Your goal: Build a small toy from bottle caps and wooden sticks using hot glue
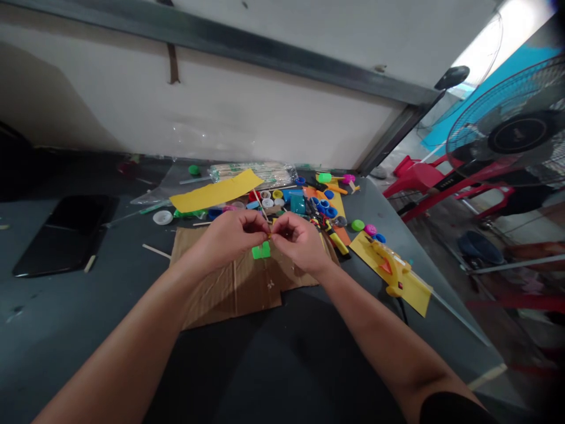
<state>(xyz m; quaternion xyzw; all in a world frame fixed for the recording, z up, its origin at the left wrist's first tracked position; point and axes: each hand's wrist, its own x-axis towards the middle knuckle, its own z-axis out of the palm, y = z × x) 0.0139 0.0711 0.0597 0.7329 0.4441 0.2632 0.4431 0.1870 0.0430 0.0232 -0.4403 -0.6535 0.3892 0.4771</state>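
Observation:
My left hand (232, 238) and my right hand (300, 241) meet fingertip to fingertip above a piece of brown cardboard (229, 288). Between the pinched fingertips is a tiny orange-yellow bit, too small to make out, and both hands appear closed on it. A thin wooden stick (259, 203) shows just beyond the left fingers. Right below the fingertips lies a bright green piece (261, 251) on the cardboard.
A yellow sheet (216, 191), bottle caps (267, 202) and bagged sticks (251, 172) lie behind the hands. On the right, a yellow glue gun (395, 274) rests on yellow paper (417, 294). A black phone (66, 235) lies left; a fan (516, 132) stands beyond the table.

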